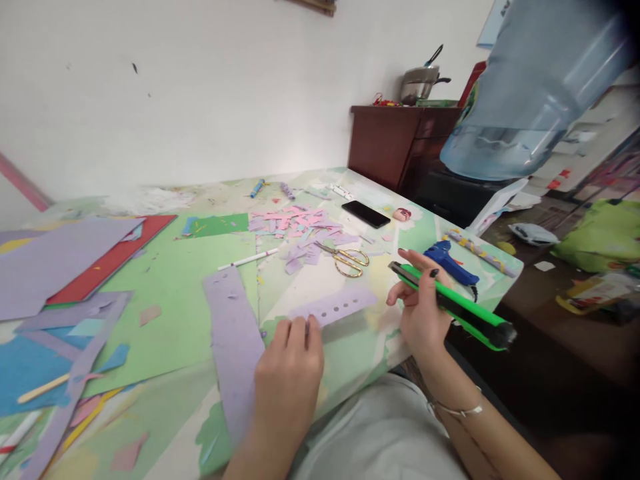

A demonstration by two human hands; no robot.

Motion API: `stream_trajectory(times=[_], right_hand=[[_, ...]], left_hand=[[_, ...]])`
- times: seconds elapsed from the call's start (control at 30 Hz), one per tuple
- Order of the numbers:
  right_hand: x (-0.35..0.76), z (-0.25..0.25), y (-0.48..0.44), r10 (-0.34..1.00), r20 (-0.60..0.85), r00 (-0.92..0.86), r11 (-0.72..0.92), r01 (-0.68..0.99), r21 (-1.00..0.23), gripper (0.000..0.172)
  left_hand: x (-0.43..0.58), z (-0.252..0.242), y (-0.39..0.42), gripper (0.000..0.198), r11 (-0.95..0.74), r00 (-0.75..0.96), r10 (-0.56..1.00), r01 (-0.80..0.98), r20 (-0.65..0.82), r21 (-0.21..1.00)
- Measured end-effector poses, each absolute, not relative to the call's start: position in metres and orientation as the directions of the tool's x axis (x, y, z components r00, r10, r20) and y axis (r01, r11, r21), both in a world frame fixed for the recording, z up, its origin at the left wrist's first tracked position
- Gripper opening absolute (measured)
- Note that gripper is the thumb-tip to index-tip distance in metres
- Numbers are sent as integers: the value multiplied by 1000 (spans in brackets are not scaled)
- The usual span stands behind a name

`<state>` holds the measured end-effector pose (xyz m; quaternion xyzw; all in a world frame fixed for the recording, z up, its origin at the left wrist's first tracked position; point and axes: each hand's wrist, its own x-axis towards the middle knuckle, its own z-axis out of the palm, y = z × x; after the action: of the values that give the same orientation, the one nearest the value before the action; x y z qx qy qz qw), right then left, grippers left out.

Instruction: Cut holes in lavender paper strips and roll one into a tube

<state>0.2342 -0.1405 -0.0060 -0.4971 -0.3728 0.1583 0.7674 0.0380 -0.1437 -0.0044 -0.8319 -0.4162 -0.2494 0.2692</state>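
Hands at a cluttered craft table (350,357), head view: the left hand (287,373) lies palm down with its fingers stretched flat, the tips pressing the near end of a lilac paper strip (340,307) punched with a row of holes. The right hand (420,313) is closed around a green utility knife (453,303), held over the table's edge just right of the strip. Gold scissors (349,261) lie beyond the strip beside paper scraps (295,223). A blue glue gun (450,261) sits behind the knife, and a black phone (366,213) lies farther back.
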Motion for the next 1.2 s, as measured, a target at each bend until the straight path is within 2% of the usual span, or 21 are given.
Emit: stream_trajectory(times=[0.1,0.17,0.23,0.3,0.37,0.47,0.53,0.63,0.8,0.87,1.0,1.2], right_hand=[[243,1,-139,741,410,532,457,48,-888,55],[242,4,-137,863,366,348,399,-25,-917,64],[237,7,-132,951,291,102,300,-93,-949,62],[230,10,-124,967,202,-155,183,-131,-974,56],[224,11,-113,928,128,-351,79,-150,-985,55],[219,9,-97,855,31,-517,-56,-152,-987,54],[220,4,-89,823,4,-567,-108,-164,-981,53],[222,-1,-83,804,5,-594,-99,-142,-985,46],[224,3,-77,830,13,-558,71,81,-994,28],[224,4,-73,835,-2,-550,87,135,-987,25],[223,4,-70,831,-39,-555,59,157,-986,21],[220,0,-87,868,-18,-496,38,101,-994,24]], left_hand=[[44,-18,-151,18,-521,555,669,825,494,-220],[45,-30,-158,22,-519,537,667,832,516,-196],[45,-41,-164,30,-522,524,635,833,568,-185],[43,-48,-169,40,-555,545,589,809,597,-192],[41,-50,-171,47,-572,573,568,791,591,-218],[39,-47,-171,51,-570,581,588,791,562,-222],[39,-44,-171,51,-578,578,602,791,551,-200],[38,-43,-171,53,-582,572,617,794,540,-175],[39,-43,-172,54,-583,565,630,797,532,-157],[40,-43,-172,54,-583,568,630,796,530,-160],[39,-44,-171,52,-589,578,613,789,539,-175],[38,-46,-170,53,-602,576,611,783,542,-154]])
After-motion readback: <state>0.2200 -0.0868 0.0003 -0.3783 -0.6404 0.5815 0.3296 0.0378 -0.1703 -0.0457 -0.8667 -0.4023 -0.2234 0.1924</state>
